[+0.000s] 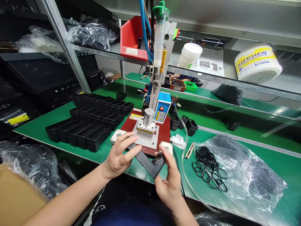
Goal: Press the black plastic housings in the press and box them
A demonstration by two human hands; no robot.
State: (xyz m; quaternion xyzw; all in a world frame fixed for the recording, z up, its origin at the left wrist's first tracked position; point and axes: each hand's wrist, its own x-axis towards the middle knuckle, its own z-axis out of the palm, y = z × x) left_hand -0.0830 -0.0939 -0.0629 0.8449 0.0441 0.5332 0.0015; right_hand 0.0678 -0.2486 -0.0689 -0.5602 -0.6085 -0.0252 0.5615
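Observation:
Between both hands is a black plastic housing (146,164), long and narrow with an upright part at its right end, tilted over the front edge of the bench. My left hand (118,158) grips its far left end with thumb and fingers. Around the right end my right hand (169,180) is closed, fingers on the upright part and thumb beneath. Just beyond the housing stands a small press with a metal block (148,119) on a dark red base (127,125). A white button box (118,135) sits behind my left hand, and another white button box (167,146) behind my right fingers.
Rows of black housings (77,130) cover the left of the green bench (56,114). Black rubber rings (209,166), tweezers (190,150) and a clear plastic bag (254,175) lie at the right. A clear hose (184,157) runs across the bench. Overhead, a shelf carries a red bin (131,40) and tubs.

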